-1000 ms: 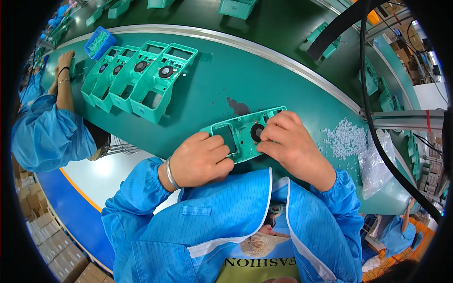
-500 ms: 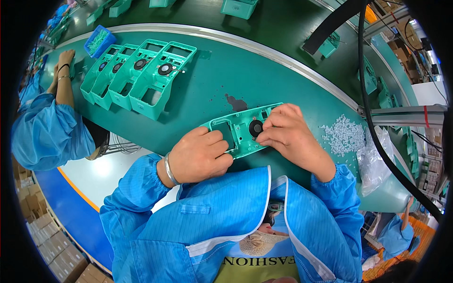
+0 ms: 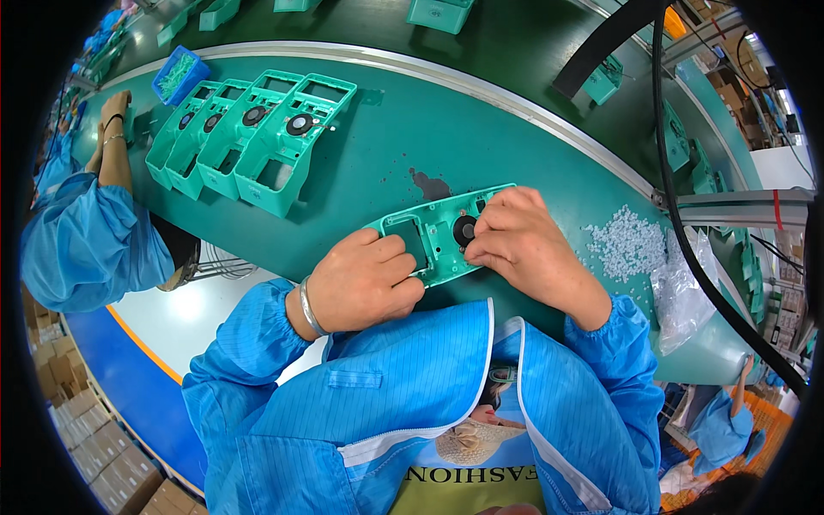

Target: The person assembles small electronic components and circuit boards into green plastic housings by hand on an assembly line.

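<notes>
A green plastic housing (image 3: 440, 249) lies on the table in front of me, its open inner side up. My left hand (image 3: 365, 281) is closed round its left end, the fingers curled over the rim. Set in the housing is a round black speaker (image 3: 464, 230). Over the housing's right part is my right hand (image 3: 524, 245), with thumb and forefinger pinched together at the speaker's right edge. Whatever sits between those fingertips is hidden.
Several similar green housings (image 3: 273, 193) with round speakers stand in a row at the left, beside a blue bin (image 3: 180, 75) of small green parts. Small white pieces (image 3: 625, 245) are heaped at the right by a clear plastic bag (image 3: 684, 292). A co-worker's arm (image 3: 116, 142) rests at the far left.
My right hand has shifted very slightly left along the speaker's edge. The left hand and the housing stay in place.
</notes>
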The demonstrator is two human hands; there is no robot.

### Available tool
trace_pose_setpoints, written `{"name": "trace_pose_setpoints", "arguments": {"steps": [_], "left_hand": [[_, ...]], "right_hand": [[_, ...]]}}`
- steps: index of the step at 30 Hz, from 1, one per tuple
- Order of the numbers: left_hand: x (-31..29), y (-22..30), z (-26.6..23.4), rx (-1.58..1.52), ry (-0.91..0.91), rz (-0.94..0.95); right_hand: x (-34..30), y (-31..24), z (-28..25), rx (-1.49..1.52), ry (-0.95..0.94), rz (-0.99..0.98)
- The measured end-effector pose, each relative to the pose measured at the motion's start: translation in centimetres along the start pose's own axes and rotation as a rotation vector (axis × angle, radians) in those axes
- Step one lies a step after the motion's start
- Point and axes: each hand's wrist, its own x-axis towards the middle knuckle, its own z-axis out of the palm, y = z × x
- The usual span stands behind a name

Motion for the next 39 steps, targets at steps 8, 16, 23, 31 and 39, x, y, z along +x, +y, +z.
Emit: {"name": "trace_pose_setpoints", "arguments": {"steps": [8, 16, 23, 31, 39], "left_hand": [[0.1, -0.1, 0.1, 0.006, -0.013, -0.003], [0.5, 0.0, 0.0, 0.01, -0.03, 0.003], [3.2, -1.4, -1.0, 0.036, 0.013, 0.001], [18.5, -13.0, 5.0, 0.241, 0.204, -0.121], [26.5, -19.2, 10.2, 0.27, 0.336, -0.242]], "right_hand": [[0.1, 0.1, -0.2, -0.015, -0.02, 0.0], [0.1, 0.4, 0.1, -0.018, -0.029, 0.002], [-1.7, 0.4, -2.8, 0.023, 0.256, 0.159], [-11.3, 2.9, -8.6, -0.385, 0.459, 0.533], [-13.2, 5.3, -4.7, -0.357, 0.515, 0.462]]}}
